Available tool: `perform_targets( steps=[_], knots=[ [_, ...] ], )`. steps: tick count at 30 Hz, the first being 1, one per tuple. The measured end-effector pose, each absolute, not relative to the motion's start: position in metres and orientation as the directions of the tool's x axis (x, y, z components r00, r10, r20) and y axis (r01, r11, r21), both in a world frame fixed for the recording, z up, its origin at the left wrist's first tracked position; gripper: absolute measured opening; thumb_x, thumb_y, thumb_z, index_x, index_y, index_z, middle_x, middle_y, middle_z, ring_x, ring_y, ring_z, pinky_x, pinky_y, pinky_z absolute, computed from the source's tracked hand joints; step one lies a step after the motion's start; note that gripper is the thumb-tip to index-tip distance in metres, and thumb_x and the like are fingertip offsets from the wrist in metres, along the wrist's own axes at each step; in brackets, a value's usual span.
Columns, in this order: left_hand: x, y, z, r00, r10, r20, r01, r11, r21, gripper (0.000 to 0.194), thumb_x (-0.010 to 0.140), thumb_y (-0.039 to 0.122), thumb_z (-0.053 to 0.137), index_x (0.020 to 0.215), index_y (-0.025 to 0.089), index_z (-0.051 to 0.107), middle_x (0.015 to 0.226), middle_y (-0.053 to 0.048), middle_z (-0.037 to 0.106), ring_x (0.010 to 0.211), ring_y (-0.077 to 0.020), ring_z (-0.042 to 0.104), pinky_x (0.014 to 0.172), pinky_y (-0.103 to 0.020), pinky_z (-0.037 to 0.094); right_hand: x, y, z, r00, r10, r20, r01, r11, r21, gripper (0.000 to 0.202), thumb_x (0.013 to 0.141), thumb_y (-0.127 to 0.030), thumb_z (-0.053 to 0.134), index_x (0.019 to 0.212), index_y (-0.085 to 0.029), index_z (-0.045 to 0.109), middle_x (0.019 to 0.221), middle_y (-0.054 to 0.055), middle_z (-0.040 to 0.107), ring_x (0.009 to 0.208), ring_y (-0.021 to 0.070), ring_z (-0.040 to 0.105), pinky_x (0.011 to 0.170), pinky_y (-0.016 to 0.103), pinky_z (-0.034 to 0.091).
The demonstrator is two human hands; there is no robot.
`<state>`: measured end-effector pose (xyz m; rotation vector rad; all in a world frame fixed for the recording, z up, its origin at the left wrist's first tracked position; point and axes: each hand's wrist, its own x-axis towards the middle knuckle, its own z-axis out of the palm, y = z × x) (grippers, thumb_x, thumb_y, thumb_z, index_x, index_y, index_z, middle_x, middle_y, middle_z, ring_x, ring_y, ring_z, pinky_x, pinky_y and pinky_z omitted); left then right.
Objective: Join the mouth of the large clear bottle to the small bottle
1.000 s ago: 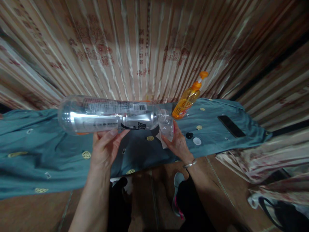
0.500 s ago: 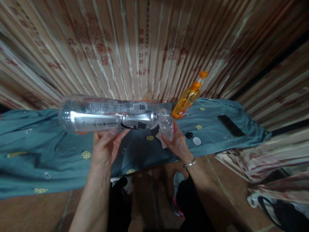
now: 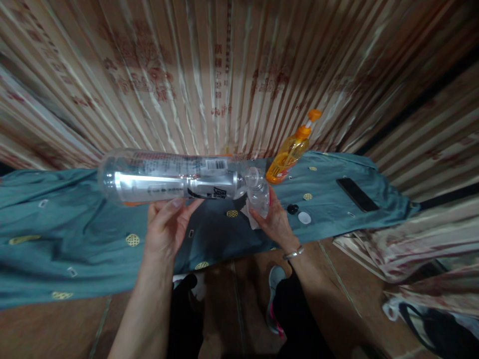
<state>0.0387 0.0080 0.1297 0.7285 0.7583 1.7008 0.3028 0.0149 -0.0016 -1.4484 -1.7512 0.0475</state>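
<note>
Barcode and black lettering, too blurred for us to read, mark the large clear bottle (image 3: 175,178) our left hand (image 3: 166,224) holds sideways, fingers curled beneath; right hand (image 3: 275,219) fingers pinch the small bottle (image 3: 259,195) above the teal cloth (image 3: 75,234), near its front edge.

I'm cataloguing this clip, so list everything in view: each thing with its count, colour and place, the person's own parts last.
large bottle: 1, clear with silver label, held on its side above the cloth, mouth at the small bottle
small bottle: 1, clear, upright under the large bottle's mouth
pump bottle: 1, orange, on the cloth by the curtain
caps: 2, one white, one black, on the cloth right of the small bottle
phone: 1, black, flat on the cloth, far right
cloth: 1, teal with yellow spots, over the table
curtain: 1, beige striped, behind
bag: 1, dark, floor lower right
bracelet: 1, silver, right wrist
left hand: grip on the large bottle
right hand: grip on the small bottle
</note>
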Motion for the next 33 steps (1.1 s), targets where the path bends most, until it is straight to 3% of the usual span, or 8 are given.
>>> perform_targets(
  steps=[7,17,23,29,33],
  knots=[
    [0.036,0.010,0.124,-0.219,0.972,0.080,-0.566,-0.193,0.801,0.052,0.056,0.021,0.094,0.045,0.019,0.043,0.048,0.006,0.042,0.062,-0.0140,0.057,0.086,-0.047,0.067,0.302,0.014,0.001,0.030,0.835,0.549,0.784,0.321,-0.531,0.092,0.099,-0.066,0.059,0.166,-0.011,0.027,0.155,0.027,0.060,0.145,0.0376,0.061,0.112,0.060,0.059],
    [0.035,0.011,0.120,-0.191,0.978,0.079,-0.603,-0.181,0.777,0.050,0.057,0.019,0.094,0.045,0.019,0.046,0.048,0.008,0.045,0.057,-0.0097,0.050,0.090,-0.052,0.066,0.301,0.013,0.006,0.036,0.851,0.523,0.774,0.307,-0.553,0.090,0.099,-0.062,0.062,0.165,-0.011,0.030,0.155,0.027,0.060,0.144,0.0363,0.062,0.114,0.056,0.058],
    [0.035,0.012,0.119,-0.186,0.980,0.074,-0.636,-0.178,0.751,0.047,0.057,0.018,0.095,0.048,0.018,0.049,0.051,0.007,0.052,0.060,-0.0102,0.056,0.092,-0.054,0.066,0.301,0.013,0.005,0.041,0.841,0.540,0.778,0.312,-0.545,0.090,0.098,-0.062,0.063,0.166,-0.013,0.030,0.156,0.026,0.060,0.144,0.0366,0.062,0.114,0.057,0.058],
    [0.040,0.011,0.127,-0.200,0.977,0.077,-0.643,-0.190,0.742,0.053,0.051,0.018,0.097,0.044,0.017,0.045,0.049,0.007,0.052,0.055,-0.0062,0.050,0.079,-0.042,0.070,0.302,0.013,0.004,0.046,0.851,0.524,0.780,0.298,-0.551,0.090,0.097,-0.062,0.064,0.165,-0.012,0.030,0.153,0.027,0.062,0.142,0.0375,0.064,0.111,0.059,0.059],
    [0.040,0.012,0.128,-0.190,0.977,0.095,-0.637,-0.197,0.746,0.053,0.052,0.017,0.095,0.044,0.017,0.043,0.046,0.009,0.046,0.051,-0.0048,0.044,0.077,-0.041,0.071,0.302,0.013,0.004,0.043,0.848,0.528,0.777,0.304,-0.551,0.090,0.097,-0.064,0.063,0.165,-0.013,0.030,0.153,0.026,0.062,0.142,0.0368,0.063,0.112,0.059,0.059]
  ],
)
